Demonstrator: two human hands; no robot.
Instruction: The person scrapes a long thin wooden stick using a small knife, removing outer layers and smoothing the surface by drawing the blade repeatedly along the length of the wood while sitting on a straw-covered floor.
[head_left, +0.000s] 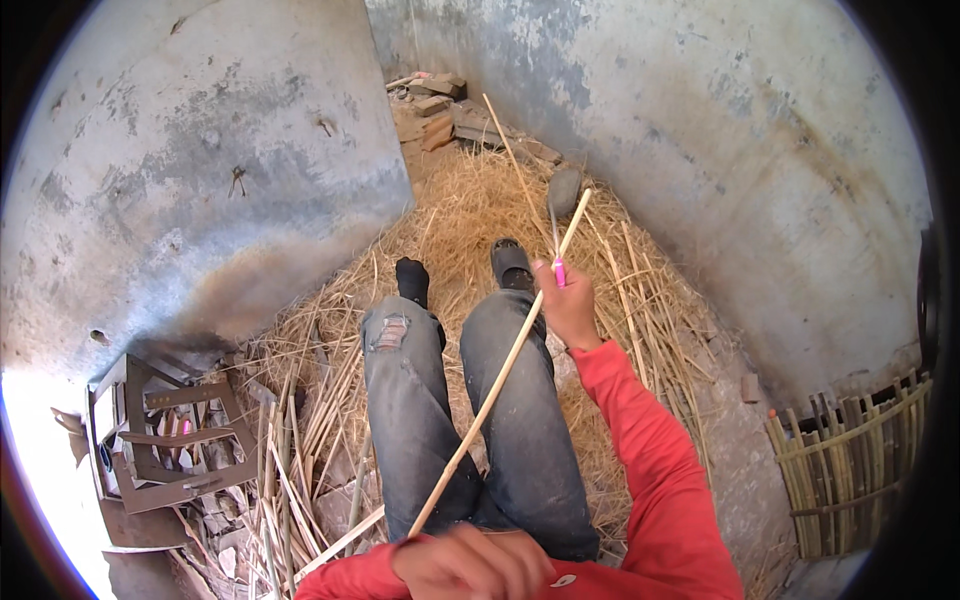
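A long pale bamboo strip point(492, 395) slants across my lap, from its far tip beyond my right hand down to my left forearm. My right hand point(570, 308) is closed around a pink-handled tool point(559, 272). The strip passes against that hand's thumb side, beside the handle. A thin shaft seems to run up from the handle toward a dark rounded shape point(565, 190); whether they are one piece is unclear. Close to my belly, my left hand point(478, 562) is smeared by motion near the strip's lower end, which it partly hides. Its fingers cannot be made out.
Shavings point(470, 200) cover the ground around my feet. Loose bamboo strips point(640, 310) lie to my right, with more at left. A brown frame point(185, 490) stands at left and a woven bamboo basket point(850, 475) at right. Bricks point(435, 105) lie between the walls.
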